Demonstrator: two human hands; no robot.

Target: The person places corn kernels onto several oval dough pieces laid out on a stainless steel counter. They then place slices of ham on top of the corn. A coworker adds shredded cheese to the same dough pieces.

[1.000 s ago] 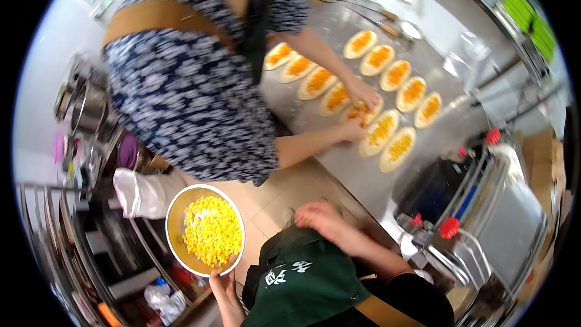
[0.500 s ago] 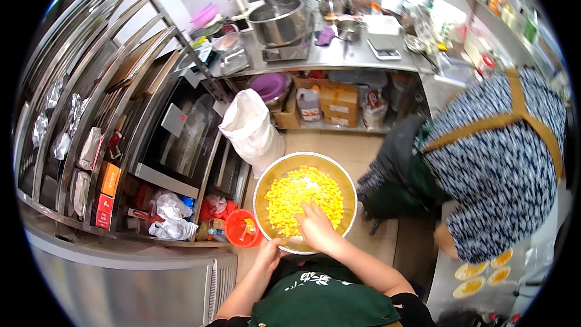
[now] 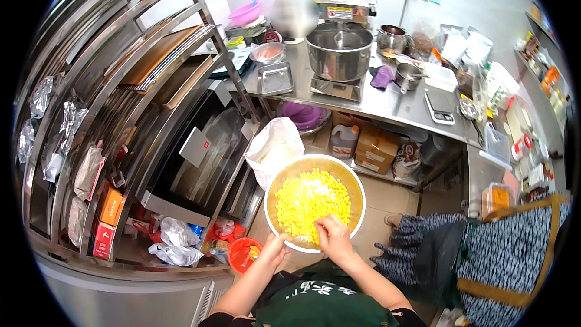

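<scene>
A large round metal bowl [image 3: 358,197] is held in front of my dark green apron [image 3: 321,303]. Yellow corn kernels [image 3: 305,200] fill its middle, with a paler, whitish patch on top. My left hand [image 3: 276,249] grips the near left rim, thumb over the edge and the other fingers partly hidden beneath. Over the near right side of the corn, my right hand [image 3: 334,236] has its fingers bent and pressed together, tips at the kernels. Whatever lies between those fingertips is hidden.
Beyond the bowl stands an open white sack [image 3: 275,145]. A red bucket [image 3: 244,255] is at the left, beside a metal rack [image 3: 209,18]. A co-worker in a patterned top [image 3: 514,248] stands close on the right. The steel counter [image 3: 387,106] bears a mixer bowl [image 3: 340,54] and scale [image 3: 440,107].
My right hand's fingers, earlier stretched into the corn, are now drawn together. The view has swung right, and the co-worker appears lower at the right.
</scene>
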